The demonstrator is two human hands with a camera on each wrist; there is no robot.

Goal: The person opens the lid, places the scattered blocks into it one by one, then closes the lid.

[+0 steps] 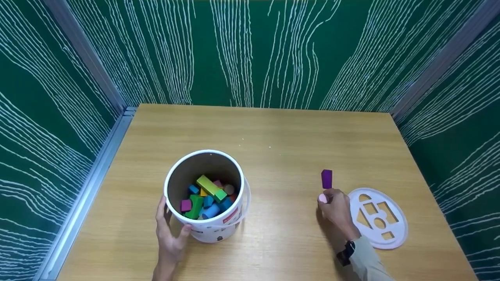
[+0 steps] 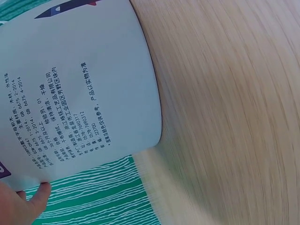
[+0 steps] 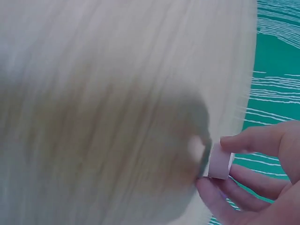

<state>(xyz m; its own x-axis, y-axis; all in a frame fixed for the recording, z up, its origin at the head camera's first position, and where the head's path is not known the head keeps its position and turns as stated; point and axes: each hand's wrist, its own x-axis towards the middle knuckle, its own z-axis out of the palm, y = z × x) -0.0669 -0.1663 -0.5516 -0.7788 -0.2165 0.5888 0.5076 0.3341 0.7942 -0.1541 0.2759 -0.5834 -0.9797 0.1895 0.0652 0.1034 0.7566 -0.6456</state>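
My left hand (image 1: 170, 240) holds the near left side of a white bucket (image 1: 215, 234), its thumb and fingers spread around the outer wall below the rim. Printed text covers the bucket's side in the left wrist view. Inside lie several coloured blocks (image 1: 211, 187), among them yellow-green, green, blue and pink ones. Over at the right, my right hand (image 1: 339, 208) pinches a pale pink cylinder block (image 3: 219, 161) between thumb and fingers, close over the table. Just beyond those fingers a purple block (image 1: 327, 178) is on the table.
A round white lid (image 1: 398, 230) with shaped cutouts lies right of my right hand, partly behind the wrist. The bucket's handle (image 1: 249, 199) hangs on its right side. Green walls (image 1: 351, 23) with white lines surround the wooden table (image 1: 273, 132) at the back and sides.
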